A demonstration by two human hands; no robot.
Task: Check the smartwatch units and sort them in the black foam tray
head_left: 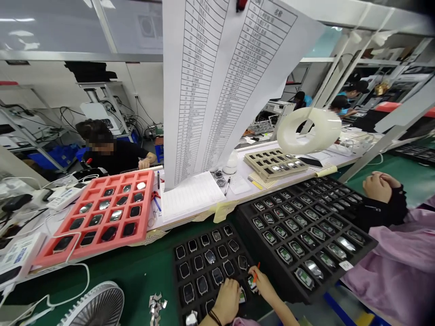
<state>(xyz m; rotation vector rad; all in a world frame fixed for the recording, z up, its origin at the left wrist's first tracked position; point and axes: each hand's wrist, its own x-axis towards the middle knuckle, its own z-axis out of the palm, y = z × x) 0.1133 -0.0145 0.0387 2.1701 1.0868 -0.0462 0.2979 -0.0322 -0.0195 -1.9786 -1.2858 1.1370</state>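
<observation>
The right hand (264,283) pinches an orange tool (256,271) above a watch (252,283) in the black foam tray (179,271). At its 9 o'clock, the left hand (227,301) curls downward; whether it grips anything, I cannot tell.

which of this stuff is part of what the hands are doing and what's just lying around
In use:
left hand
right hand
orange tool
black tray of watch cases

Lying about:
pink tray
second black tray
fan
metal scraps
film roll
</observation>
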